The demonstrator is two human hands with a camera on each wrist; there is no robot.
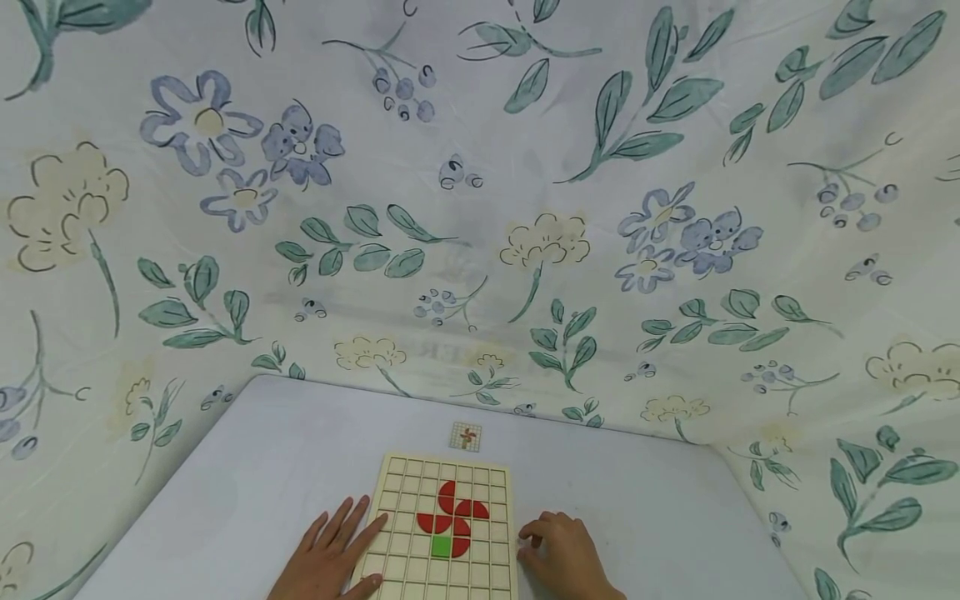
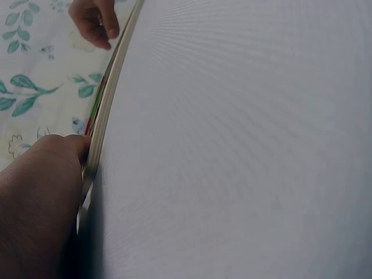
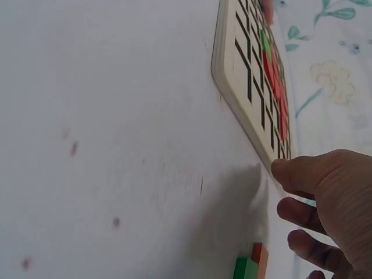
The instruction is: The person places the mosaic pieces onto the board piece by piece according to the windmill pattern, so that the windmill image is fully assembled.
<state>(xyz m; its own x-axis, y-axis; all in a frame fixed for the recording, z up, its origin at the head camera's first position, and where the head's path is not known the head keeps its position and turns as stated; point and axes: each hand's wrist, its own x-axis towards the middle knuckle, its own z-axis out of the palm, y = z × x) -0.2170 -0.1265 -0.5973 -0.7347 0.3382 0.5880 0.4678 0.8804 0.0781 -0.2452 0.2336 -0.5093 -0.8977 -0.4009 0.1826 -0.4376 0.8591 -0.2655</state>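
Observation:
A pale wooden grid board [image 1: 405,569] lies on the white table, with red curved pieces [image 1: 462,527] set in a pinwheel and one green square [image 1: 442,547] below them. My left hand [image 1: 326,554] rests flat at the board's left side, fingers spread, some of them over its edge. Just beyond the right edge is my right hand [image 1: 564,554], its fingers loosely bent. In the right wrist view the thumb tip [image 3: 281,168] overlaps the board's edge, and nothing shows between thumb and fingers.
Behind the board lies a small pattern card [image 1: 466,437] showing a red pinwheel on a grid. A green block [image 3: 245,269] and an orange-red block [image 3: 260,259] sit on the table below my right hand. Floral cloth [image 1: 480,250] hangs around the table.

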